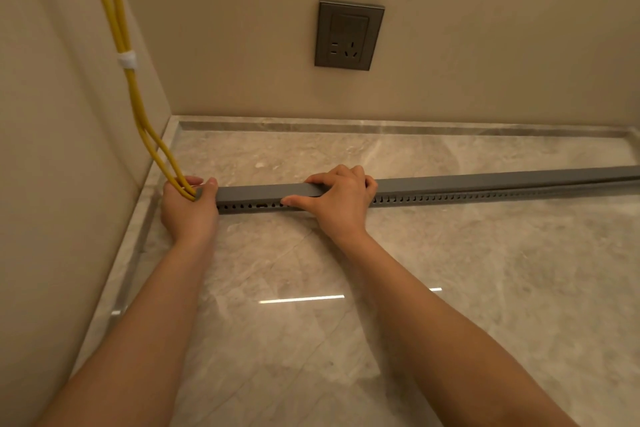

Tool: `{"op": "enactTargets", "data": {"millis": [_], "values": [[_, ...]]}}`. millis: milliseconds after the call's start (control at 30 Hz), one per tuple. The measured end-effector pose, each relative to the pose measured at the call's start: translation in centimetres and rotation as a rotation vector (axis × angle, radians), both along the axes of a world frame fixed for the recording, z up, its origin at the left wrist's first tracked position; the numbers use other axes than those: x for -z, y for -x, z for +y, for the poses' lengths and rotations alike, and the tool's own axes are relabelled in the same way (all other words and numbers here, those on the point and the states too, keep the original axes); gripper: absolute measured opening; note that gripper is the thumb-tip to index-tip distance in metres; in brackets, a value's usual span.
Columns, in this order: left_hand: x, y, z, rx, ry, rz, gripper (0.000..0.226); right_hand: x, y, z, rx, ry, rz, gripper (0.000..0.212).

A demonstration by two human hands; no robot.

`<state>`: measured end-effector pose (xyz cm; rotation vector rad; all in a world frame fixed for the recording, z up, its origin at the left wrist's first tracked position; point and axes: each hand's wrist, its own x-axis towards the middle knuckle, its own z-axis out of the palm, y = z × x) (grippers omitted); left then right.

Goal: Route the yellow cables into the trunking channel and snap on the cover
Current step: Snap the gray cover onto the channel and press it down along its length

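A long grey slotted trunking channel (450, 198) lies across the marble floor, its grey cover (263, 190) sitting on top. At the far right the cover looks slightly raised off the channel. Two yellow cables (119, 28), bound by a white tie (126, 60), hang down the left wall and run into the channel's left end. My left hand (188, 208) wraps that end of the trunking where the cables enter. My right hand (341, 199) grips the cover and channel, fingers over the top and thumb against the slotted front.
A grey wall socket (349, 35) is on the back wall above the trunking. The left wall (52, 184) meets the floor beside my left hand. A raised marble border (346, 124) runs along both walls.
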<state>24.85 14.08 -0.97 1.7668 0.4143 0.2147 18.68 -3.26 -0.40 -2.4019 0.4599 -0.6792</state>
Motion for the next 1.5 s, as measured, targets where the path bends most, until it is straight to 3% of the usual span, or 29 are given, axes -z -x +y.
{"op": "enactTargets", "data": {"millis": [267,400,600,833,1067,1167,1233,1300,1500], "values": [[0.2,-0.1,0.2,0.004,-0.035,-0.011,0.016,-0.2,0.1,0.0,-0.016,-0.005,0.032,0.047],[0.1,-0.2,0.2,0.027,-0.042,-0.005,0.016,-0.3,0.3,-0.2,-0.051,0.178,0.126,0.048],[0.0,-0.4,0.9,0.119,0.005,0.052,0.011,-0.8,-0.3,0.4,-0.490,0.432,0.197,0.044],[-0.5,0.7,1.6,0.108,0.011,0.015,0.017,-1.5,-3.1,2.4,-0.653,0.344,0.268,0.039],[-1.7,1.5,1.4,-0.041,0.552,0.033,0.027,-3.5,-4.2,1.9,-0.680,0.247,0.234,0.038],[-2.7,0.6,1.6,0.089,0.830,0.173,0.010,-4.7,-4.3,1.7,-0.689,0.229,0.216,0.038],[-3.0,0.0,1.7,0.157,1.115,0.281,0.014,-5.2,-4.1,1.7,-0.694,0.202,0.210,0.039],[-3.2,-0.2,1.5,0.178,1.355,0.273,0.022,-5.3,-3.8,1.7,-0.703,0.188,0.216,0.040],[-3.1,0.1,0.8,0.160,1.479,0.210,0.026,-5.0,-3.3,1.6,-0.738,0.135,0.298,0.042]]}}
